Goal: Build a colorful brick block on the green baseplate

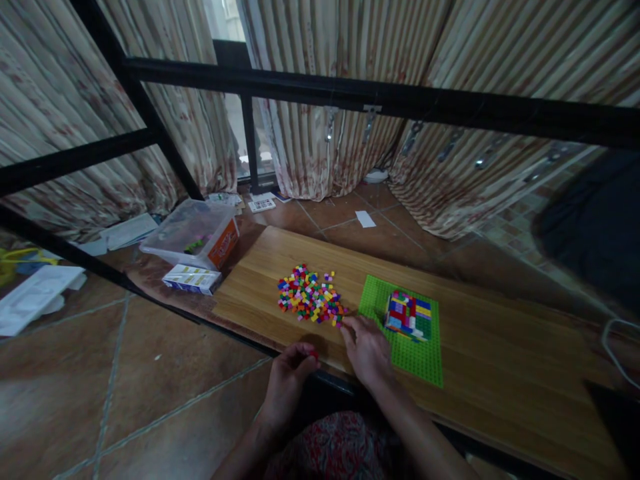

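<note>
My left hand (290,373) is closed near the front edge of the wooden board, with a small red toy brick (313,355) between thumb and fingers. My right hand (369,350) reaches to the right edge of a loose pile of small coloured toy bricks (310,295). Its fingertips are drawn together at the outermost bricks; what they pinch, if anything, is too small to make out. Just beyond that hand, to the right, lies a green studded baseplate (417,367). On it stands a low block structure (407,315) of red, blue, yellow, white and purple bricks.
The wooden board (500,373) carries the pile and baseplate. Left of it are a clear plastic bin (170,230) with an orange label and a small white-and-blue box (193,279). A black metal frame bar (320,85) crosses in front of the curtains (350,40).
</note>
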### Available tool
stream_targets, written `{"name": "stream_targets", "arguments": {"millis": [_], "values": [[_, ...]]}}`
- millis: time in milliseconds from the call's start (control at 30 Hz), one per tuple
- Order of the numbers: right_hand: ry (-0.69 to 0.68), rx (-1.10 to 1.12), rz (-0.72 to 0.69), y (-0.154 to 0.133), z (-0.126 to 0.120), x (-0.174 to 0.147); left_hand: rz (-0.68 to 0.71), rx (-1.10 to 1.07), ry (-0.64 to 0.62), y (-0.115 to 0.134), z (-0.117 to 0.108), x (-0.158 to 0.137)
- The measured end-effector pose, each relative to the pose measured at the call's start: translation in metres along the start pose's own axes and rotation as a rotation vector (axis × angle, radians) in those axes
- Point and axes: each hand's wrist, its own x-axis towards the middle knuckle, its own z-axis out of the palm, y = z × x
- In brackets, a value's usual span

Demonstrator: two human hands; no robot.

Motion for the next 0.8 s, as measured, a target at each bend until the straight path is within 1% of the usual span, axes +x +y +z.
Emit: {"name": "stream_targets", "arguments": {"millis": [167, 267, 367, 500, 600, 700, 800], "values": [[-0.025, -0.053, -0.032, -0.011, 0.004, 0.003, 0.041, 0.081, -0.004, 0.002, 0.001, 0.003], [-0.018, -0.028, -0.037, -0.016, 0.004, 0.005, 0.072, 0.137, -0.003, 0.002, 0.000, 0.005], [0.010, 0.020, -0.023, -0.013, -0.001, -0.003, 0.110, 0.177, 0.000, 0.002, -0.001, 0.005], [0.068, 0.077, 0.003, 0.001, -0.017, -0.024, 0.160, 0.244, -0.004, 0.002, 0.000, 0.007], [0.127, 0.102, 0.042, 0.015, -0.032, -0.042, 0.220, 0.279, -0.010, 0.007, 0.005, 0.010], [0.195, 0.120, 0.104, 0.032, -0.048, -0.058, 0.275, 0.316, -0.027, 0.014, 0.015, 0.014], [0.260, 0.129, 0.180, 0.055, -0.062, -0.072, 0.355, 0.369, -0.066, 0.016, 0.029, 0.020]]}}
